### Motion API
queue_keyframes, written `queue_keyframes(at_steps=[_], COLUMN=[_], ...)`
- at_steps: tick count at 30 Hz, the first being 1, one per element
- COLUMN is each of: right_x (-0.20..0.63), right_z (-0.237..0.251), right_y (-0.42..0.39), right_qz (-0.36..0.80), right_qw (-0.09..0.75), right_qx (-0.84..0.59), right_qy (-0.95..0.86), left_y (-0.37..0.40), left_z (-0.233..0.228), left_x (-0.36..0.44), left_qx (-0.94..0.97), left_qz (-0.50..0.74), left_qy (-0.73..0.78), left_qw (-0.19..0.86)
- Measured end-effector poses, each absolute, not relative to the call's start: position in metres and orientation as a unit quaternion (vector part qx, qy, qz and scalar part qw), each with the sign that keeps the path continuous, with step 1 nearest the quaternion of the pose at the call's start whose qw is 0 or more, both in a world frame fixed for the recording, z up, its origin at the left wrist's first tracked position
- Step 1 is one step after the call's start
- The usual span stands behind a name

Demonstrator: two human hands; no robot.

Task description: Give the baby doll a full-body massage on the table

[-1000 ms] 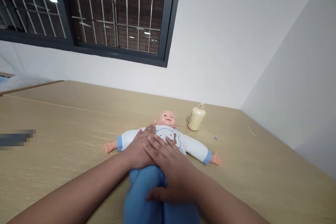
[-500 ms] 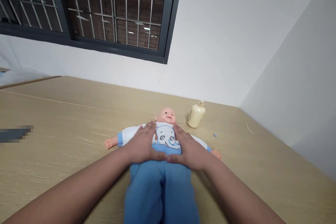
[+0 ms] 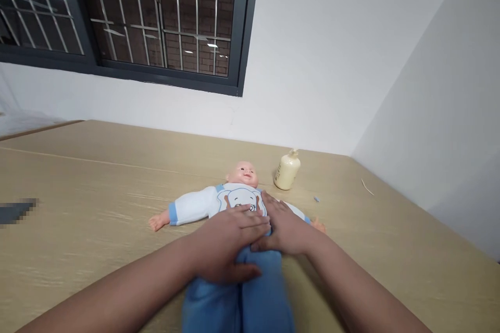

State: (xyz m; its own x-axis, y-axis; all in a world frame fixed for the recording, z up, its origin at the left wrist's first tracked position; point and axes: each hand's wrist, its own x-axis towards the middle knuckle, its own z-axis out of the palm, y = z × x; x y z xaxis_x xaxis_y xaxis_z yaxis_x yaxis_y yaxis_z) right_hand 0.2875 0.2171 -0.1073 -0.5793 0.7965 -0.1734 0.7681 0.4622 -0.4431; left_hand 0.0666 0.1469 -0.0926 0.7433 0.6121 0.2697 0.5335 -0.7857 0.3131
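A baby doll lies on its back on the wooden tabletop, head toward the wall. It wears a white top with blue cuffs and an elephant face on the chest, plus blue trousers. Across the doll's belly and waist rests my left hand, fingers stretched out to the right and partly covering the elephant print. My right hand lies flat along the other side of the doll's torso, fingers pointing to its shoulder. Neither hand is gripping anything.
A cream pump bottle stands right of the doll's head. Near it lie a small blue scrap and a thin pale strip. Behind the table are a white wall and a barred window. A dark blurred patch shows at far left.
My left hand has moved from the doll's left-side chest down and inward across its belly, uncovering the sleeve. My right hand stays on the torso. The view has shifted slightly.
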Motion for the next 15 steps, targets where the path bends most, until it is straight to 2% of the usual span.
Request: queue_keyframes(at_steps=[7, 15], right_x=[0.288, 0.288], right_z=[-0.107, -0.099], right_y=[0.217, 0.214], right_qz=[0.243, 0.269], right_qw=[0.052, 0.106], right_qx=[-0.444, -0.445], right_qy=[-0.861, -0.848], left_y=[0.164, 0.178], left_z=[-0.103, -0.111], left_x=[0.064, 0.03], left_qx=[0.836, 0.742], left_qz=[0.192, 0.208], left_qy=[0.498, 0.601], left_qw=[0.127, 0.212])
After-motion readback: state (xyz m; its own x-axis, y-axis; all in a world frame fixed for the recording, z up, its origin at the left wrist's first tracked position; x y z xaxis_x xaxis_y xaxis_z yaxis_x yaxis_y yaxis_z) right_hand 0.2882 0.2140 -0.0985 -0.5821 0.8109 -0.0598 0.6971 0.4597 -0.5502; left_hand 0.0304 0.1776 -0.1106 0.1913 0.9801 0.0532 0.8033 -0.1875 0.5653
